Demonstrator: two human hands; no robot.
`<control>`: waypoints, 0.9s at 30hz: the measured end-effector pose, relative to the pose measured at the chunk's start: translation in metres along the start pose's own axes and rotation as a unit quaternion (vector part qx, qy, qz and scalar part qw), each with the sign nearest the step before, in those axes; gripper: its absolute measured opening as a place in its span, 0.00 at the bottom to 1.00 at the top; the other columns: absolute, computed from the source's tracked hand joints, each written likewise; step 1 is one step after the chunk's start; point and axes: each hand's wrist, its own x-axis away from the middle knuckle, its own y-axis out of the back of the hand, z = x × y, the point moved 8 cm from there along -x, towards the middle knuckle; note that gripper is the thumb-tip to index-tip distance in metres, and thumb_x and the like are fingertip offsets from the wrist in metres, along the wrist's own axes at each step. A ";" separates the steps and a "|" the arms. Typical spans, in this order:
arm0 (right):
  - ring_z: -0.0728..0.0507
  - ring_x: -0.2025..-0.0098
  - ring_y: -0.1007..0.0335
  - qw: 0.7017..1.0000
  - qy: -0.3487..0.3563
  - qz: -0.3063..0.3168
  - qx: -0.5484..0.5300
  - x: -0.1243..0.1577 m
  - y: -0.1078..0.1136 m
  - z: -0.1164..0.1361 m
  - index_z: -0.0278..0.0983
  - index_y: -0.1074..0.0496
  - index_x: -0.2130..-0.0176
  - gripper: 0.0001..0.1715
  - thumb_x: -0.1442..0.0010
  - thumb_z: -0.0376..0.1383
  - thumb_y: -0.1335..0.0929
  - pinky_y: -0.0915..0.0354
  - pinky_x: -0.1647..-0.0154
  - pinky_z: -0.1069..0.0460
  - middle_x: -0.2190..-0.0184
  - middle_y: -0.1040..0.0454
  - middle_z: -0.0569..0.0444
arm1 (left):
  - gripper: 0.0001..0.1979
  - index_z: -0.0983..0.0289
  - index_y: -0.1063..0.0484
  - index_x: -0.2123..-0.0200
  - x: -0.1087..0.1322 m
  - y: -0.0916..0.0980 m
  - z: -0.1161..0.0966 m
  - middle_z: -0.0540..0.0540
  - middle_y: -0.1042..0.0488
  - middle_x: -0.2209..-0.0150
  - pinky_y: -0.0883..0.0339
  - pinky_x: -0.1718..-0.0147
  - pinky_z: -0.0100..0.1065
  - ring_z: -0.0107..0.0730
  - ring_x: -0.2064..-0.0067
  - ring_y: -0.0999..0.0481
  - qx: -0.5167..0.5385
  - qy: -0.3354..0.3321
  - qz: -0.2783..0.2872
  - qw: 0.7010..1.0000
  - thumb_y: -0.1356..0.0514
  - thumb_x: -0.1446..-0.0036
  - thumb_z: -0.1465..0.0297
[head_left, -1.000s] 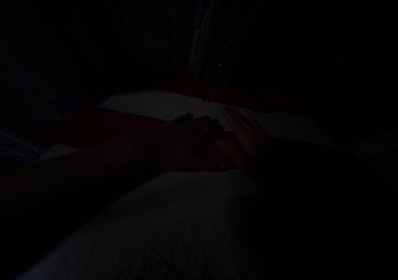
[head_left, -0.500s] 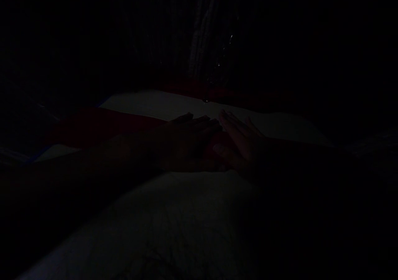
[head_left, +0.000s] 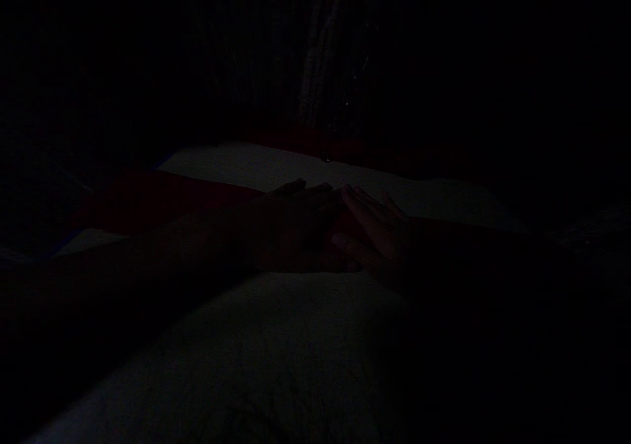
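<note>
The view is very dark. My left hand [head_left: 290,227] lies flat, palm down, on a cloth with red and pale stripes, its fingers stretched to the right over a red stripe [head_left: 197,191]. My right hand [head_left: 382,227] rests just right of it with fingers extended and thumb apart, its fingertips meeting or nearly meeting those of the left. Between the two hands a patch of red cloth shows. I see nothing held in either hand. The right forearm is lost in shadow.
A pale stripe [head_left: 280,168] runs beyond the hands, and a wide pale area [head_left: 276,339] lies nearer to me. A blue edge [head_left: 162,159] shows at the left. Behind, a dim vertical textured surface [head_left: 318,56] has small glints to its right.
My right hand has shifted slightly left and toward me, closer to the left fingers. The left hand has stayed in place. The picture is a little darker.
</note>
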 end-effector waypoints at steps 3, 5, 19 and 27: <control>0.37 0.25 0.46 1.000 -0.008 -0.016 -0.004 0.001 0.002 0.000 0.24 0.41 0.29 0.50 0.26 0.60 0.51 0.51 0.23 0.31 0.29 0.43 0.41 | 0.53 0.66 0.60 0.22 0.000 -0.001 0.000 0.62 0.63 0.22 0.66 0.25 0.54 0.46 0.21 0.61 -0.002 0.001 0.007 1.000 0.53 0.35 0.36; 0.37 0.26 0.45 1.000 -0.004 -0.014 -0.003 0.000 0.003 0.001 0.24 0.40 0.29 0.50 0.26 0.60 0.51 0.51 0.24 0.30 0.29 0.42 0.40 | 0.53 0.65 0.61 0.22 0.000 -0.001 0.000 0.62 0.62 0.22 0.66 0.25 0.55 0.46 0.21 0.61 -0.002 0.001 0.006 1.000 0.54 0.35 0.35; 0.36 0.27 0.43 0.999 0.008 -0.030 0.020 0.003 0.001 0.000 0.24 0.40 0.30 0.54 0.26 0.62 0.55 0.48 0.25 0.28 0.30 0.41 0.42 | 0.52 0.65 0.59 0.22 -0.001 -0.001 -0.001 0.62 0.63 0.22 0.66 0.25 0.56 0.48 0.21 0.60 -0.004 -0.003 0.003 1.000 0.55 0.35 0.36; 0.36 0.26 0.45 0.999 0.022 -0.029 0.024 0.000 0.006 0.004 0.25 0.42 0.29 0.53 0.26 0.61 0.55 0.49 0.25 0.27 0.29 0.42 0.43 | 0.53 0.66 0.59 0.22 -0.001 -0.001 0.000 0.62 0.61 0.22 0.65 0.25 0.55 0.48 0.21 0.60 -0.010 -0.001 -0.004 1.000 0.55 0.36 0.35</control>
